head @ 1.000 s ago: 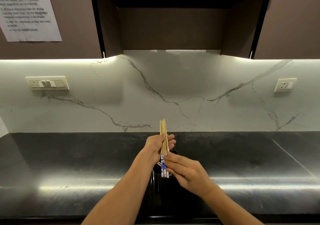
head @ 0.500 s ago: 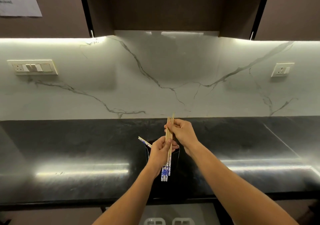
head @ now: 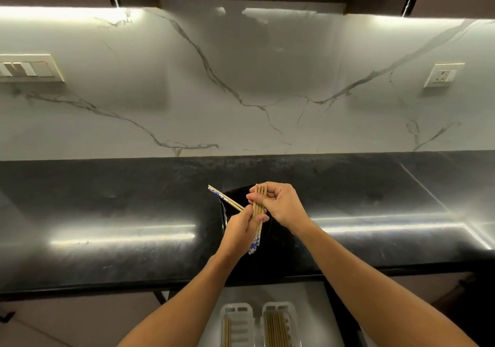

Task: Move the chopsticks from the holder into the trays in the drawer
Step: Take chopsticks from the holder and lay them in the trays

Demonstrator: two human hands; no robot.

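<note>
Both hands hold one bundle of bamboo chopsticks (head: 257,210) with blue-patterned ends, above the black holder (head: 235,194) on the dark counter. My left hand (head: 242,230) grips the bundle's lower part. My right hand (head: 278,204) pinches its upper tips. A further pair of chopsticks (head: 225,198) leans out of the holder toward the upper left. Below the counter edge, the open drawer (head: 316,309) shows two white trays: the left tray (head: 237,310) holds a few chopsticks and the right tray (head: 280,309) holds several.
The black counter (head: 107,213) runs the full width beneath a marble backsplash. On the wall sit a switch plate (head: 29,68) at left and a socket (head: 443,75) at right. Dark cabinets hang overhead.
The view has tilted downward, bringing the drawer trays further into view. My right hand moved from the bundle's lower end to its upper tips, and the bundle came lower toward me.
</note>
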